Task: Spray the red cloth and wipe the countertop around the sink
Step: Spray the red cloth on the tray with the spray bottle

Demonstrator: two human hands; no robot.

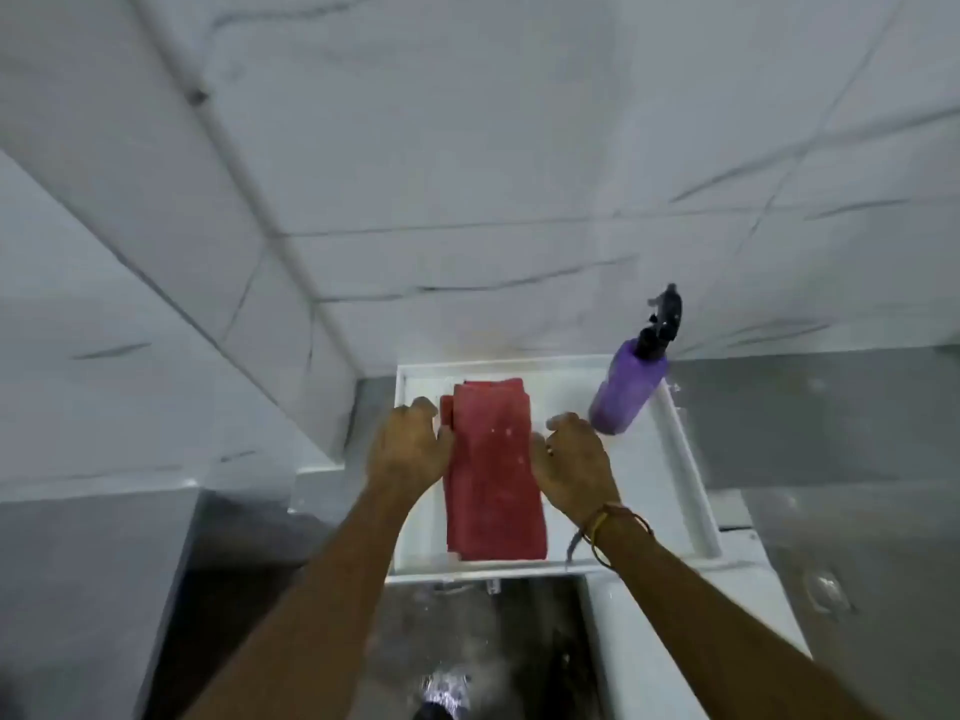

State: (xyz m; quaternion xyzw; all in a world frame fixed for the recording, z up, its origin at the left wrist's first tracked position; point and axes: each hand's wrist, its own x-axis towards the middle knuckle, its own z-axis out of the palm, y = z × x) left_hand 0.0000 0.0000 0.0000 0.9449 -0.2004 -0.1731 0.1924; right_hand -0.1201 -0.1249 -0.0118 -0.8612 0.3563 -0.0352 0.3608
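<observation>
Lying lengthwise in a white tray (675, 459), one folded red cloth (493, 475) fills the tray's left-centre, its far end close to the back rim and its near end just short of the front rim. Bare tray floor shows on both sides of the cloth, a narrow strip on the left and a wider one on the right.

Two bare hands flank it. The left hand (408, 449) sits at the cloth's left edge with fingers curled downward and the thumb touching the fabric; whether it actually pinches the edge cannot be told. The right hand (571, 465) rests at the right edge, fingers likewise bent, thumb side against the cloth, and a firm grip cannot be confirmed either. A ring shows on one right finger, and thin bands (613, 527) circle the right wrist.

One purple spray bottle (626, 389) with a black trigger head stands in the tray's far right corner, leaning in this wide view, just beyond the right hand and apart from the cloth.

The tray sits in a corner: marbled white wall tiles (467, 174) rise behind it and to the left. Grey countertop (831, 423) spreads open to the right, wet-looking and glossy. Below the tray's front rim a dark sink basin (467, 646) drops away, bordered on the right by a white edge.
</observation>
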